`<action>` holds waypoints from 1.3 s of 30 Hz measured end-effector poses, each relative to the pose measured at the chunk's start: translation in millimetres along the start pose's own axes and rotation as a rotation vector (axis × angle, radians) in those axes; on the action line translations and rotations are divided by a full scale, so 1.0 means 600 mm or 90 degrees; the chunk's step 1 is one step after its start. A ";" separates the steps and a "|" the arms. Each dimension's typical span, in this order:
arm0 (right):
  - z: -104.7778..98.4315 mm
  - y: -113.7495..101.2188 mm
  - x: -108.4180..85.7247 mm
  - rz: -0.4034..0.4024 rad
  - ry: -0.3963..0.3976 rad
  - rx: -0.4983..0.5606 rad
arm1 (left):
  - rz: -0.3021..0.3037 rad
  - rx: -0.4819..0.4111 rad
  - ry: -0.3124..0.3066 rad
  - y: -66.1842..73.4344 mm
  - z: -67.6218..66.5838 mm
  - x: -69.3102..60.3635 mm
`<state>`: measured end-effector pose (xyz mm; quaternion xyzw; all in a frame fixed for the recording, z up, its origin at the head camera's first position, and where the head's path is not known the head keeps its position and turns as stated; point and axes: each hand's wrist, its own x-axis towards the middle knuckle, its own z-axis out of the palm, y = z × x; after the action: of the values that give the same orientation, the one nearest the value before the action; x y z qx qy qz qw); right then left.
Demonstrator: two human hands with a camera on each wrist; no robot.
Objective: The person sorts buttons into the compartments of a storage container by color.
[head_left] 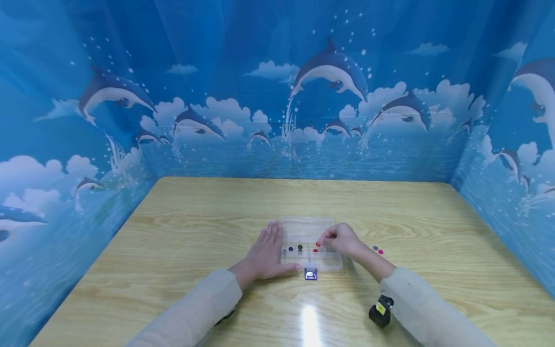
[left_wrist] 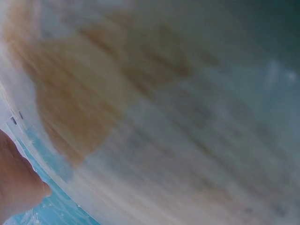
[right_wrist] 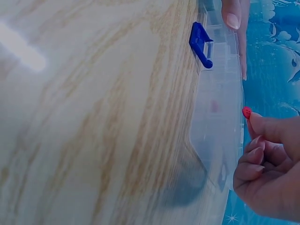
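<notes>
A clear plastic compartment box [head_left: 333,264] lies on the table, its lid [head_left: 308,222] folded back and its blue latch [head_left: 310,274] toward me. My left hand [head_left: 269,255] rests along the box's left side, fingers straight, thumb stretched along the front edge. Between the thumb and a finger of my right hand [head_left: 343,239] is a red button [right_wrist: 246,112], pinched above a right-hand compartment. Another red button [head_left: 315,250] lies inside below it. Several dark buttons, one of them brownish [head_left: 300,247], sit in the left compartments. The left wrist view is mostly blurred.
A pink button [head_left: 380,252] and a grey button [head_left: 375,247] lie on the wooden table [head_left: 195,212], right of the box. A dolphin-print curtain [head_left: 243,159] surrounds its back and sides. A black device [head_left: 380,313] is by the right sleeve.
</notes>
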<state>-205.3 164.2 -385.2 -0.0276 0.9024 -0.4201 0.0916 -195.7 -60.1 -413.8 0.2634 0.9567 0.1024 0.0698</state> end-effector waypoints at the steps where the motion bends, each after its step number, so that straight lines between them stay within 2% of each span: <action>1: 0.000 0.000 0.000 -0.008 -0.003 -0.002 | 0.000 0.001 0.000 0.000 0.000 0.000; 4: 0.001 0.000 -0.001 -0.023 -0.012 -0.012 | 0.000 0.001 0.000 0.000 0.000 -0.001; 14: 0.002 -0.004 -0.004 -0.012 -0.008 -0.028 | -0.001 0.000 -0.004 0.000 -0.001 -0.002; 22: -0.004 0.006 -0.009 -0.102 0.005 -0.001 | -0.004 0.002 -0.006 0.000 -0.001 -0.002; 29: -0.012 0.013 -0.015 -0.094 0.030 0.030 | -0.009 0.009 -0.011 0.001 -0.001 -0.001; 39: -0.019 0.026 -0.022 -0.118 0.090 0.035 | 0.000 0.007 -0.007 0.000 -0.002 0.000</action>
<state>-194.1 184.6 -387.9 -0.0789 0.8883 -0.4523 -0.0110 -195.9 -60.5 -412.4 0.2641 0.9569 0.0958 0.0735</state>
